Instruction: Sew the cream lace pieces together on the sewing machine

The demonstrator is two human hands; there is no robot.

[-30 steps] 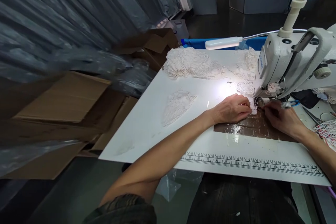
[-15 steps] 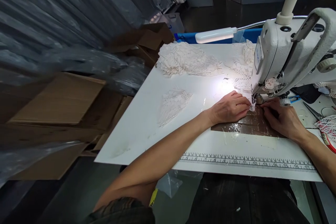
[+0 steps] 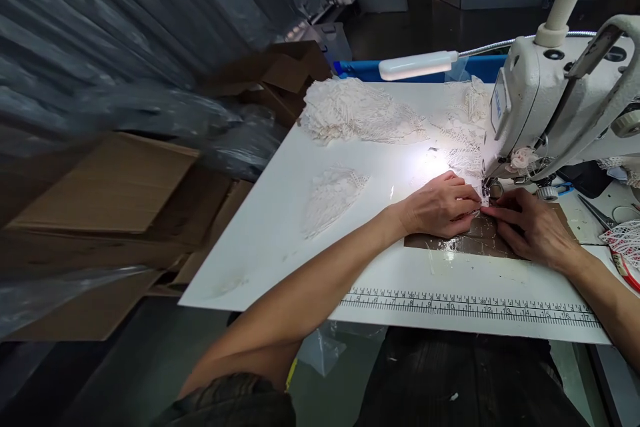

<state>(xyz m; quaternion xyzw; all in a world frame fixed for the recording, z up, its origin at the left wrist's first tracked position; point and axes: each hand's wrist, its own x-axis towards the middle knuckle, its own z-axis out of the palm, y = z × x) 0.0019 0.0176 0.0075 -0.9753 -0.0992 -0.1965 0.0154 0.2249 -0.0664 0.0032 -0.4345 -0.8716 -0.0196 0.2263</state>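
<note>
The right hand [image 3: 530, 227] is now sliding in closer to the left hand [image 3: 440, 205], so both sets of fingertips are meeting at a small lace piece [image 3: 483, 199] just under the needle of the sewing machine [image 3: 555, 107]; in my judgement the piece is being lined up more tightly for stitching. Both hands are lying nearly flat, fingers pressing the lace onto the brown patch [image 3: 465, 241] of the tabletop [image 3: 280, 227], pinching lightly rather than gripping. The lace is sitting at three o'clock from the left fingers, ten o'clock from the right knuckles. A lace heap [image 3: 355, 110] is resting at eleven o'clock, well apart.
</note>
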